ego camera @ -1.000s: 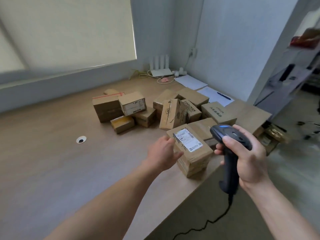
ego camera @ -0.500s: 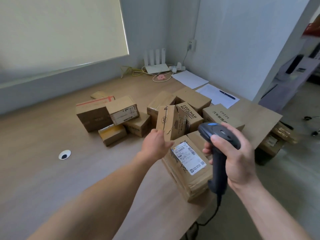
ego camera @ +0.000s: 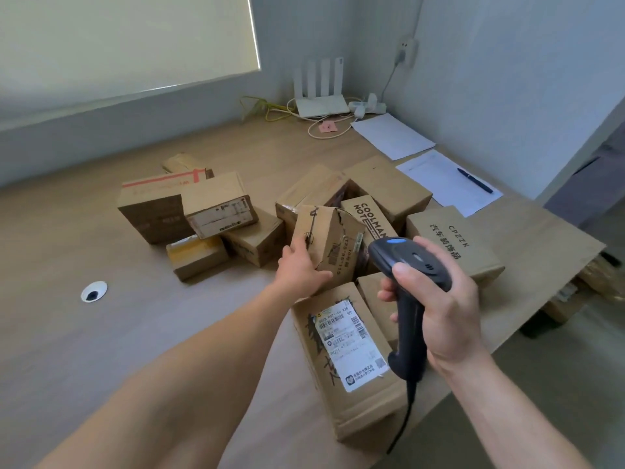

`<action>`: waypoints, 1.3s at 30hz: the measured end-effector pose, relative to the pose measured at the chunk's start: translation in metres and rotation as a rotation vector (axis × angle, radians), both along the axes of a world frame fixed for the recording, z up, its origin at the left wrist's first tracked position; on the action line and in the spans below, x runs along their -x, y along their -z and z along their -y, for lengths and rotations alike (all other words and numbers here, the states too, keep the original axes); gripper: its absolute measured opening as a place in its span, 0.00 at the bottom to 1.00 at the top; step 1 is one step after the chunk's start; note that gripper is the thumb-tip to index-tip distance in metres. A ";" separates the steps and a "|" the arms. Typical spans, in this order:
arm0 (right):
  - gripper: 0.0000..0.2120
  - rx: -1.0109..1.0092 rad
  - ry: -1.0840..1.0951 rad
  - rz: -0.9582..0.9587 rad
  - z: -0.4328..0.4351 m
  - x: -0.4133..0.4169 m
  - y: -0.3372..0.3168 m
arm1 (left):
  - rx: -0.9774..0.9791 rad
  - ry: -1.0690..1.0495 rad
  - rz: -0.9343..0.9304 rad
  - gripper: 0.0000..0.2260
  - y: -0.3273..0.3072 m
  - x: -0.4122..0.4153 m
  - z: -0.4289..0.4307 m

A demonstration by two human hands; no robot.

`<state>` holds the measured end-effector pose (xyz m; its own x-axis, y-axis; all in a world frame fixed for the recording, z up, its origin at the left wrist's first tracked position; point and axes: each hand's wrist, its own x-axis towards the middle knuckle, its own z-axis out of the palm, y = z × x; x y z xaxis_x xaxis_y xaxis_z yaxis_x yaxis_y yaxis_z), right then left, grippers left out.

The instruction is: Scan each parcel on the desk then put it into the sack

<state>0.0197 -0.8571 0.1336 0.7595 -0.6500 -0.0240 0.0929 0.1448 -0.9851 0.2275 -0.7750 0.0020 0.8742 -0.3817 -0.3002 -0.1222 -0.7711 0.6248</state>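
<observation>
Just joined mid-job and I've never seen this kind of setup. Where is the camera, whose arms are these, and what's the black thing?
No machine here: these are a person's two bare arms, seen from one wide-angle camera worn on the head, looking forward and down. The right hand grips a black corded barcode scanner. The left hand clasps an upright parcel at its lower left corner. Many cardboard parcels lie on the wooden desk; the nearest parcel lies flat, white label up. Farther back are a white router, paper sheets and a pen.
</observation>
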 end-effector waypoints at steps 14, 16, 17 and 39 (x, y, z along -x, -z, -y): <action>0.21 0.009 -0.062 -0.041 -0.005 -0.007 0.010 | 0.071 -0.072 0.075 0.42 -0.021 -0.014 -0.028; 0.23 0.021 -0.073 -0.039 -0.020 -0.007 0.008 | 0.078 -0.074 0.098 0.42 -0.030 -0.015 -0.050; 0.25 0.027 -0.077 -0.042 -0.029 -0.007 0.008 | 0.071 -0.077 0.108 0.41 -0.034 -0.016 -0.063; 0.32 0.037 -0.218 -0.036 -0.313 0.031 -0.012 | -0.544 0.001 0.169 0.40 -0.019 0.090 -0.463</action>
<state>-0.0115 -0.5440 0.1461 0.8813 -0.4714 -0.0323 0.0283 0.1209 -0.9923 0.1378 -0.3118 0.0209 0.9269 -0.2119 -0.3096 -0.1866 -0.9763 0.1096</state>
